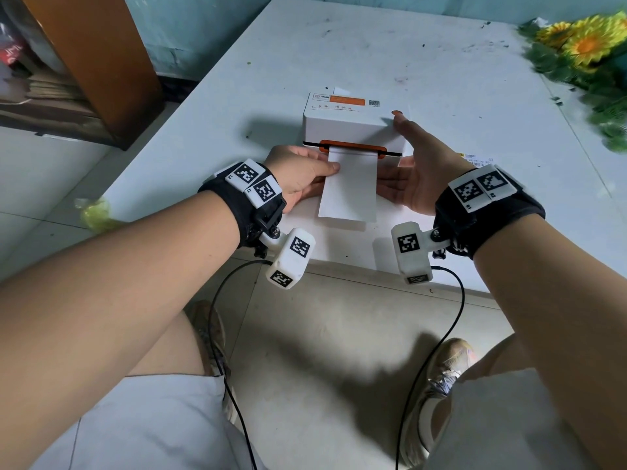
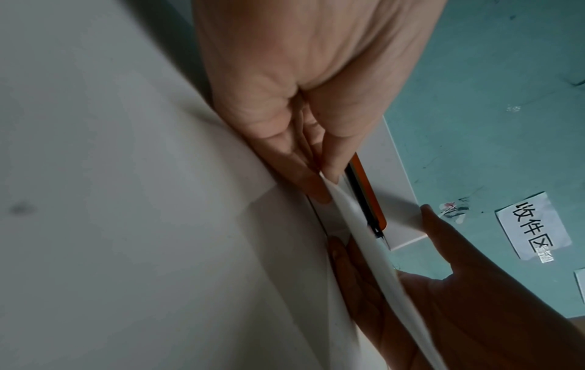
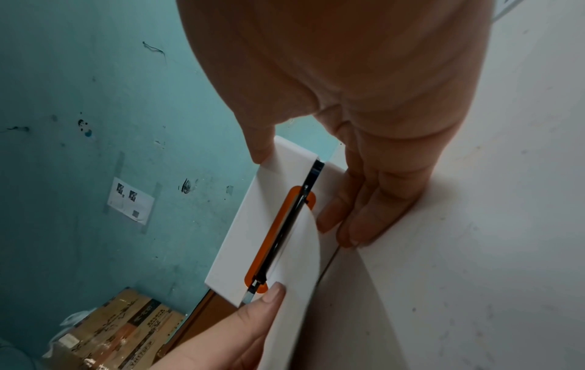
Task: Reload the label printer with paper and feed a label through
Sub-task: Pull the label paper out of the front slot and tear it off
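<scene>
A white label printer with an orange feed slot stands on the white table. A blank white label strip hangs out of the slot toward me. My left hand pinches the strip's left edge, thumb on top and fingers beneath. My right hand is open at the printer's right front corner. Its thumb touches the lid and its straight fingers lie along the printer's base beside the label strip. The paper roll inside the printer is hidden.
Artificial sunflowers lie at the table's far right. A small printed label is stuck right of the printer. A brown cabinet stands to the left, with cardboard boxes on the floor. The table's front edge runs just below my wrists.
</scene>
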Demonstrator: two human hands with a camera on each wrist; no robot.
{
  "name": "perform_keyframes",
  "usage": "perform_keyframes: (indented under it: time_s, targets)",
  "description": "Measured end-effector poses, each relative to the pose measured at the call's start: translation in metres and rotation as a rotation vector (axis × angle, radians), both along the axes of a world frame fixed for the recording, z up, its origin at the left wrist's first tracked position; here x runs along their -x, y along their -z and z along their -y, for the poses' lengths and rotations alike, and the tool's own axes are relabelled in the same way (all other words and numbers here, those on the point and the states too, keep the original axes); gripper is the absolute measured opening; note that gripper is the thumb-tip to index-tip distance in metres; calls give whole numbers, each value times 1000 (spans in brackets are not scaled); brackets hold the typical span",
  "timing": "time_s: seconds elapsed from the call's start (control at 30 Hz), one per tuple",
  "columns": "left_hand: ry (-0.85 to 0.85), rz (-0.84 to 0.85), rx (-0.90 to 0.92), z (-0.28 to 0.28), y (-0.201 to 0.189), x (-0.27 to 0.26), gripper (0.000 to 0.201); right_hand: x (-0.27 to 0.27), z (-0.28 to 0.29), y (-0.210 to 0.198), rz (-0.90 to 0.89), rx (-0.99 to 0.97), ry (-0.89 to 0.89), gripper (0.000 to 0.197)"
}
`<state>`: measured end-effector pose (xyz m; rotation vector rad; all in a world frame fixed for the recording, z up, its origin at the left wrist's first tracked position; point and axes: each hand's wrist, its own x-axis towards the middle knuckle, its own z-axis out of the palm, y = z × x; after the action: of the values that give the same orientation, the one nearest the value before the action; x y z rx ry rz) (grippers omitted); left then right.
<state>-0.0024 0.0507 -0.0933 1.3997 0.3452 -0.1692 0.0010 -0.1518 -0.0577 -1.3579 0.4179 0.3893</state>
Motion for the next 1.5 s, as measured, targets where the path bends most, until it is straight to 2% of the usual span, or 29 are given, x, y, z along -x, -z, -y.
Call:
perform_keyframes:
  time_s: [0.37, 0.67, 0.83, 1.03, 1.27, 1.5]
  targets:
    - [-97, 30, -97, -1, 10, -4, 20, -1, 0, 3, 7, 26, -27, 78]
    - [-96, 24, -119, -3, 15, -11, 35, -3, 1, 3, 15, 38, -39, 77]
    - [-91, 17, -121, -3, 14, -10, 24, -2, 1, 3, 31, 40, -47, 70]
    - [-84, 15, -116, -3, 13, -10, 23, -2, 1, 3, 34, 37, -41, 66]
    - [-86, 24, -110, -2, 12, -9, 23, -4, 2, 5, 31, 22, -21, 80]
    - [-90, 21, -117, -4, 14, -10, 31, -3, 1, 5, 44, 37, -22, 68]
